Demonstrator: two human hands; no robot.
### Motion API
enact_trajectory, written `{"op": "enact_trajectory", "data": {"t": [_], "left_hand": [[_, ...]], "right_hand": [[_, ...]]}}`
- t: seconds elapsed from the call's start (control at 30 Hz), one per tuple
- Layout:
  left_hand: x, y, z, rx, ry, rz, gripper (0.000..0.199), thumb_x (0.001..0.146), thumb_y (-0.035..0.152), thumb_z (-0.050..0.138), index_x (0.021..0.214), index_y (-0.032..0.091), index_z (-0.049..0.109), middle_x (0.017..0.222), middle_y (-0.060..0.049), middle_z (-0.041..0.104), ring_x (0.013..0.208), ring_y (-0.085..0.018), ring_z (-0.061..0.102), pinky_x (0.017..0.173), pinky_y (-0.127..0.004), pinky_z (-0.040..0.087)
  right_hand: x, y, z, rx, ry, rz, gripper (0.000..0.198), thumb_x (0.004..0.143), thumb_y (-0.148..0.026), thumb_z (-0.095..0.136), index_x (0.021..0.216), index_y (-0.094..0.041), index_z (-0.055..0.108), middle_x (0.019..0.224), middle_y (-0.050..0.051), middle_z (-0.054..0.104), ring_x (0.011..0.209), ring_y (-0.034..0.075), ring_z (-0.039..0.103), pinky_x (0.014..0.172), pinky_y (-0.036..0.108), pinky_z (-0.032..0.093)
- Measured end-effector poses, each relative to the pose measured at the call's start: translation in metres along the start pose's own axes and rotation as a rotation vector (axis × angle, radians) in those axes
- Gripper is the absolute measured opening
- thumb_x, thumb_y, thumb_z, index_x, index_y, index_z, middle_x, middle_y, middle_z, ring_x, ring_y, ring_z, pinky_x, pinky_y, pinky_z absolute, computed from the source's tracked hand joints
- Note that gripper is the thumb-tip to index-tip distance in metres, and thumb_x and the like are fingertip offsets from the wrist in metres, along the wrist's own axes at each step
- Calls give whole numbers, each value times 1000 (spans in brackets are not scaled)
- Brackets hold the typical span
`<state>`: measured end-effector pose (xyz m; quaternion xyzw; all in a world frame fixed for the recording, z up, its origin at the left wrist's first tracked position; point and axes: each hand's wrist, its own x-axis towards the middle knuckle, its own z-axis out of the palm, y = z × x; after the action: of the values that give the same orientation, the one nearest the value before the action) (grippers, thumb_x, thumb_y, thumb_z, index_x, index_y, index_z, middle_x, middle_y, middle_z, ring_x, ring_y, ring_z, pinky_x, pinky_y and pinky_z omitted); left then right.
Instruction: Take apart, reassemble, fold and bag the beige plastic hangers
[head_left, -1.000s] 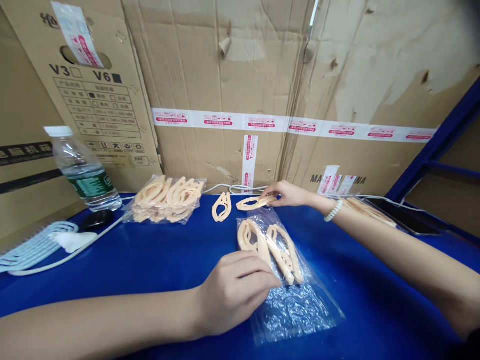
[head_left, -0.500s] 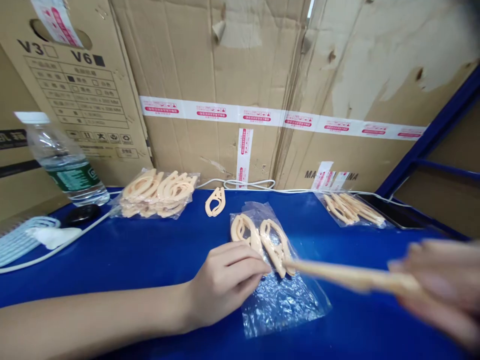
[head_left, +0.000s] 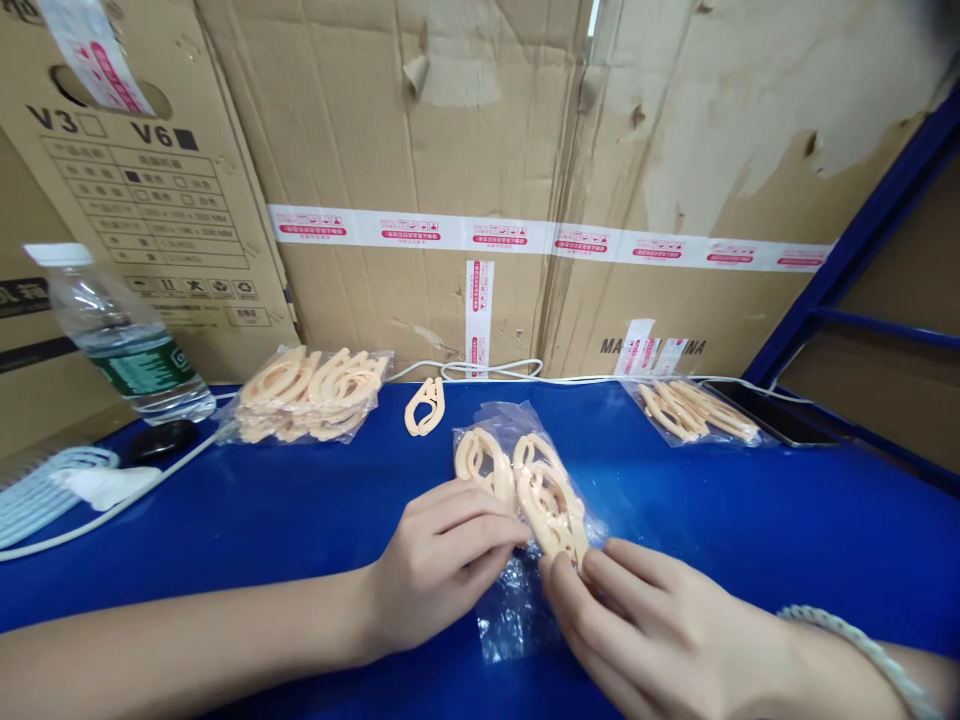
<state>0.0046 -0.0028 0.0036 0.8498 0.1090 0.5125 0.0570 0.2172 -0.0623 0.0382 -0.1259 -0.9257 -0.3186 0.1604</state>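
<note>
A clear plastic bag [head_left: 506, 615] lies on the blue tabletop in front of me, with beige folded clothes hangers [head_left: 477, 452] inside its left half. My left hand [head_left: 442, 555] has its fingers pinched on the bag's opening beside those hangers. In the bag's right half lies another beige folded hanger [head_left: 551, 490], over or among others like it. Thumb and fingers of my right hand [head_left: 660, 625] grip its near end. Beyond the bag, a single loose hanger [head_left: 425, 407] rests flat on the table.
A filled bag of hangers [head_left: 307, 395] lies back left, a smaller one [head_left: 694, 412] back right beside a dark phone [head_left: 772, 415]. A water bottle [head_left: 139, 345], a black round object [head_left: 160, 440] and a white cable [head_left: 112, 520] are at left. Cardboard [head_left: 420, 120] walls the back.
My right hand has come in from the right with a hanger, which now lies at the bag's right half. My left hand keeps its hold on the bag. The view has shifted slightly.
</note>
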Motion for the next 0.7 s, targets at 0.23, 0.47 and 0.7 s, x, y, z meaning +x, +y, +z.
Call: {"op": "enact_trajectory", "data": {"t": [0.23, 0.47, 0.7], "left_hand": [[-1, 0, -1, -11, -37, -6, 21, 80, -4, 63, 92, 12, 67, 82, -6, 72, 76, -16, 66, 71, -28, 55], [-3, -1, 0, 4, -70, -7, 20, 82, -2, 62, 92, 13, 68, 82, -5, 72, 75, -15, 66, 71, -28, 54], [-3, -3, 1, 27, -88, -1, 19, 81, -3, 61, 91, 12, 68, 81, -5, 72, 74, -15, 65, 71, -29, 53]], "right_hand": [[-4, -5, 13, -20, -62, 188, 34, 89, -5, 36, 86, -10, 69, 90, 15, 66, 69, 23, 56, 57, 37, 45], [4, 14, 9, 95, -84, 439, 26, 95, -14, 40, 74, -16, 55, 73, 6, 54, 64, 20, 46, 49, 30, 34], [59, 94, 23, 426, -116, 402, 23, 98, -14, 41, 85, -13, 60, 82, 8, 59, 80, 20, 51, 74, 33, 44]]}}
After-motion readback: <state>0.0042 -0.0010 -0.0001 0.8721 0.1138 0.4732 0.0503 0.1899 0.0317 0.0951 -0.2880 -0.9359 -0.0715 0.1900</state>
